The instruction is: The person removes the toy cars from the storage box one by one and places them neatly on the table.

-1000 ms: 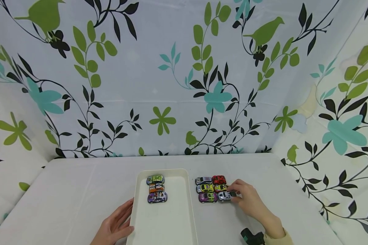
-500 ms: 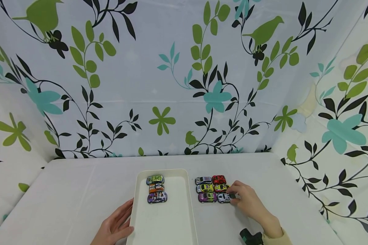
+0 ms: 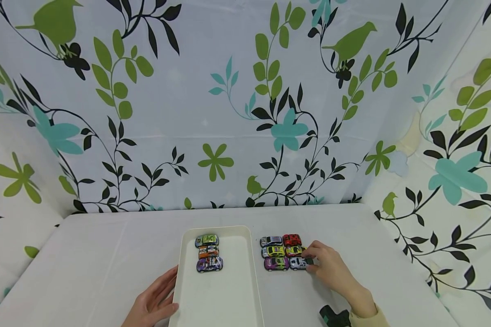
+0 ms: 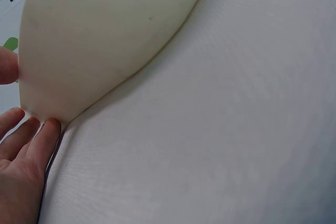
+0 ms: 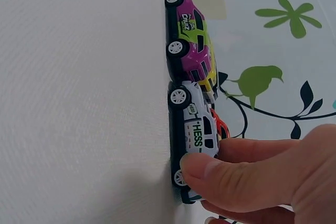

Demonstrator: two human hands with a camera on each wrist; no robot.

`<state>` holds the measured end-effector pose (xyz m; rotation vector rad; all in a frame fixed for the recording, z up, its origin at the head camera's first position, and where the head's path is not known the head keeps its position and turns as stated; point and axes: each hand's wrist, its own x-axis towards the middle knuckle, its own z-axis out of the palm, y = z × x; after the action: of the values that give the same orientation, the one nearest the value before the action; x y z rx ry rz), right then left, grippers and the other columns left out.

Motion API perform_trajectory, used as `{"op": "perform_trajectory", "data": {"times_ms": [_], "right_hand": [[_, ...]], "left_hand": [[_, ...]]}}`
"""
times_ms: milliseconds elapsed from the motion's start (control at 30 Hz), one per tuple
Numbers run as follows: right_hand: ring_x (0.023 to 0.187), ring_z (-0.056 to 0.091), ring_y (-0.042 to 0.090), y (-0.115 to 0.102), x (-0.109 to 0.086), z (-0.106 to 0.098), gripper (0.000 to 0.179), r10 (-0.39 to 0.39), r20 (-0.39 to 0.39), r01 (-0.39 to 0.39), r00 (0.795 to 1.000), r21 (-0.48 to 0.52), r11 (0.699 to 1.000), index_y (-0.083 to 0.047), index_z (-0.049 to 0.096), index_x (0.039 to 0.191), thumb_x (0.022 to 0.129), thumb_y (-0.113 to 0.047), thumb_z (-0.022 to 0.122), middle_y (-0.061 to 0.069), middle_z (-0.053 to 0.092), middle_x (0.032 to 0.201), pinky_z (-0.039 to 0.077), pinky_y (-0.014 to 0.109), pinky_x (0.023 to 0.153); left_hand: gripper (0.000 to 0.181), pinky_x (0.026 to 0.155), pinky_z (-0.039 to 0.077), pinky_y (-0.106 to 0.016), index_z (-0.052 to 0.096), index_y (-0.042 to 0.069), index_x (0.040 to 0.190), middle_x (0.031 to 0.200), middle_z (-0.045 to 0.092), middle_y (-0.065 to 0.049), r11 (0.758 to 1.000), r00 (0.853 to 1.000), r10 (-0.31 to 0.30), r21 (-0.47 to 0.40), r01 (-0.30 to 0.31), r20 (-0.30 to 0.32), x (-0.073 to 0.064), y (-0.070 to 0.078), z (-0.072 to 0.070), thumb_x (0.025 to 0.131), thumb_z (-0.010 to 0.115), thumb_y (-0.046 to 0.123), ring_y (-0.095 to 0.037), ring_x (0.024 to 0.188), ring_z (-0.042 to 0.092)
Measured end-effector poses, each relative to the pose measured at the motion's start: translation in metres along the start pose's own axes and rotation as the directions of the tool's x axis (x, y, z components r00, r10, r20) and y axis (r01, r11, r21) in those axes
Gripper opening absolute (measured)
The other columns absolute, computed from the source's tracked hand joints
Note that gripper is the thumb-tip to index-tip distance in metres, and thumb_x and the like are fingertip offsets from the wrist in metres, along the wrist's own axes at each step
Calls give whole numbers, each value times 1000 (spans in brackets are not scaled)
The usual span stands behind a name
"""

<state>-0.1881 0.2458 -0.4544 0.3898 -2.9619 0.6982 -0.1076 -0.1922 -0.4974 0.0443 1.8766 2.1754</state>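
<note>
My left hand (image 3: pixel 153 297) rests its fingers against the outer left wall of a white tray (image 3: pixel 254 277); the left wrist view shows its fingertips (image 4: pixel 51 124) on the tray's side. Three toy cars stand inside it near the far left corner: green (image 3: pixel 207 240), orange (image 3: pixel 209 251) and purple (image 3: pixel 209 264). To the tray's right, my right hand (image 3: pixel 331 270) pinches the rear end of a white toy car (image 5: pixel 194 129) marked HESS, its wheels at the table surface. That car is end to end with a purple-and-green toy car (image 5: pixel 191 30). The thumb hides part of its rear.
Behind the white car, a yellow car (image 3: pixel 293 251) and a red car (image 3: pixel 292 240) stand in line. Beside them are another yellow car (image 3: pixel 273 251) and a silver striped car (image 3: pixel 271 241). A patterned cloth (image 3: pixel 167 113) hangs behind the table (image 3: pixel 106 263).
My right hand and the white toy car have shifted very slightly left, up to the purple-and-green car. The left hand, tray and other cars stay in place.
</note>
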Motion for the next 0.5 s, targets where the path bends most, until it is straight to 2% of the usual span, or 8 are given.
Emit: {"op": "perform_trajectory", "data": {"times_ms": [200,500], "right_hand": [[89,63,14,-2,-1,-2,31,-15,-12,15,1000,12,1000,-14,76,95,71,3,85,-10,64,93,57,32,74],[90,65,14,-11,-1,-3,26,-130,-66,129,989,-20,991,-13,76,95,74,0,85,-8,65,95,60,33,77]], "left_hand": [[79,105,49,-21,17,-7,156,163,14,-27,1000,1000,10,-4,-10,9,0,-1,-1,93,65,2,14,120,48],[79,104,49,-20,18,-8,155,162,14,-28,999,999,35,8,-35,9,0,-3,-2,93,66,1,14,121,48]]}}
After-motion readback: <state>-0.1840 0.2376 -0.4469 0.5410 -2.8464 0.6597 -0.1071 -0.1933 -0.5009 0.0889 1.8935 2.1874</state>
